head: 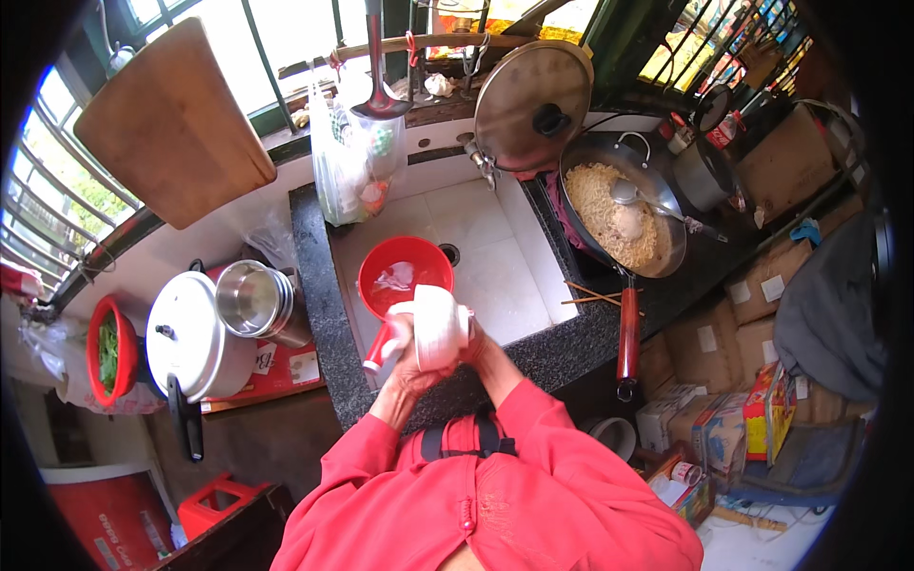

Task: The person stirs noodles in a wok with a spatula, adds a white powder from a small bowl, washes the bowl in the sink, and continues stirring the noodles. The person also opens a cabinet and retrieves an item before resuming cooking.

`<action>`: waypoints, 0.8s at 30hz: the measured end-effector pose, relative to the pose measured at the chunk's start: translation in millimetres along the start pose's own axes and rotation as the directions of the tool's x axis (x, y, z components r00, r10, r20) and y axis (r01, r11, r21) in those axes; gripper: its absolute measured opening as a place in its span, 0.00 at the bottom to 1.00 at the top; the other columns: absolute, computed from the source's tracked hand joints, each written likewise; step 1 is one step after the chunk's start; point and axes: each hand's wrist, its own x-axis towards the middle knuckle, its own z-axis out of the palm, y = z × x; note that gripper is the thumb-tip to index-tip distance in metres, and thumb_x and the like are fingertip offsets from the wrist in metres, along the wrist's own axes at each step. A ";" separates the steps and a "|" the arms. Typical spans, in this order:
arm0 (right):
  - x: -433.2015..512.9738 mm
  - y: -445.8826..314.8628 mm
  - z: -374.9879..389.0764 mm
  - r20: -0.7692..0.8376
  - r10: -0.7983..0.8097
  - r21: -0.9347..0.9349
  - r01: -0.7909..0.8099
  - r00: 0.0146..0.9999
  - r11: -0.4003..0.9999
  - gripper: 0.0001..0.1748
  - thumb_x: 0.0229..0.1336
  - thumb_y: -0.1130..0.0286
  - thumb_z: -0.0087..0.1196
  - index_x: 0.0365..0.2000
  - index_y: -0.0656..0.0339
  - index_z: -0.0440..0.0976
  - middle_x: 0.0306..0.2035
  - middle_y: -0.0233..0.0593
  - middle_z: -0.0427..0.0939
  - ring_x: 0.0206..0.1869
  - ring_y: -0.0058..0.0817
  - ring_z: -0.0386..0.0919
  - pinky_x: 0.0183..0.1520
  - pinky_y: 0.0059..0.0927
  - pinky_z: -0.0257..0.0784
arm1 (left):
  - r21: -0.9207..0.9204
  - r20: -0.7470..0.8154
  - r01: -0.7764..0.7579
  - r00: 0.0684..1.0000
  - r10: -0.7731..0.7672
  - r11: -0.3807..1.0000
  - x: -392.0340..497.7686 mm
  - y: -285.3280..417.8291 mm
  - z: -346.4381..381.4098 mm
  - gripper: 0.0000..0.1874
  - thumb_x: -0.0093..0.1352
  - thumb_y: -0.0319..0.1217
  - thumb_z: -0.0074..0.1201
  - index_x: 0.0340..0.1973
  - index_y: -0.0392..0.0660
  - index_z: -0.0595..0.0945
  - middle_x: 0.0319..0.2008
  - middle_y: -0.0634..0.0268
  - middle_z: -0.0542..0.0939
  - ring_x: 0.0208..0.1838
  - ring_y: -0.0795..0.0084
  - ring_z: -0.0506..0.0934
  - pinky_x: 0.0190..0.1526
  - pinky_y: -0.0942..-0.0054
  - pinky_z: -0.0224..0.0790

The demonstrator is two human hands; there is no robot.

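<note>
Both hands are together over the near edge of the white-tiled sink (500, 275). A white bowl (435, 321), tipped on its side, is between them. My left hand (413, 371) grips it from the left and below. My right hand (473, 347) holds its right side, and the fingers are partly hidden behind the bowl. Bright light washes out the detail around the left fingers. Just beyond the bowl, a red plastic dipper (376, 258) with water in it sits in the sink. Its red handle (378, 348) points towards me, beside my left hand.
Right of the sink, a wok (671, 253) holds noodles (607, 214) and a ladle (626, 191); its red handle (628, 335) juts past the counter. Chopsticks (603, 293) lie nearby. A tap (483, 165) stands behind the sink. Left are steel pots (250, 298) and a pressure cooker (189, 335).
</note>
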 end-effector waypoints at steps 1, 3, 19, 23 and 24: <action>-5.8 -8.7 28.4 -0.193 0.054 0.492 0.049 0.980 0.869 0.30 0.63 0.48 0.37 0.52 0.65 0.66 0.43 0.41 0.78 0.45 0.27 0.76 0.51 0.33 0.72 | -0.010 -0.093 -0.068 0.993 0.067 0.998 7.9 -5.0 -2.1 0.24 0.63 0.41 0.59 0.43 0.33 0.74 0.31 0.56 0.79 0.26 0.69 0.78 0.23 0.79 0.71; -9.4 11.0 14.5 -0.225 0.186 0.633 -0.001 0.956 0.774 0.28 0.63 0.51 0.35 0.50 0.64 0.68 0.42 0.40 0.78 0.43 0.29 0.77 0.47 0.36 0.73 | 0.187 -0.075 -0.246 0.962 0.263 0.951 13.9 -6.2 1.3 0.20 0.62 0.36 0.58 0.42 0.33 0.75 0.31 0.57 0.79 0.27 0.69 0.78 0.22 0.77 0.70; -40.5 -22.7 41.6 -0.089 0.175 0.281 -0.144 0.981 0.949 0.25 0.65 0.59 0.36 0.54 0.68 0.64 0.49 0.44 0.74 0.48 0.30 0.75 0.50 0.30 0.73 | 0.789 0.167 -0.203 0.979 -0.116 -0.580 -15.0 88.5 65.2 0.09 0.61 0.26 0.47 0.36 0.36 0.75 0.31 0.48 0.78 0.37 0.45 0.77 0.39 0.55 0.69; -36.8 -25.4 36.0 0.121 0.294 0.538 -0.311 0.948 0.783 0.25 0.64 0.59 0.38 0.54 0.65 0.65 0.48 0.44 0.75 0.46 0.29 0.76 0.48 0.31 0.74 | 0.516 0.203 -0.341 0.940 -0.275 -0.786 -21.7 70.9 80.3 0.10 0.59 0.25 0.48 0.37 0.39 0.76 0.30 0.48 0.78 0.36 0.48 0.78 0.37 0.55 0.72; -35.9 -40.2 47.3 0.068 0.402 0.548 -0.371 0.913 0.750 0.24 0.64 0.59 0.38 0.54 0.64 0.65 0.48 0.44 0.75 0.46 0.30 0.76 0.49 0.31 0.74 | 0.460 0.282 -0.404 0.911 -0.301 -0.791 -23.0 64.3 73.2 0.10 0.59 0.25 0.48 0.37 0.39 0.76 0.30 0.49 0.78 0.38 0.48 0.77 0.38 0.55 0.72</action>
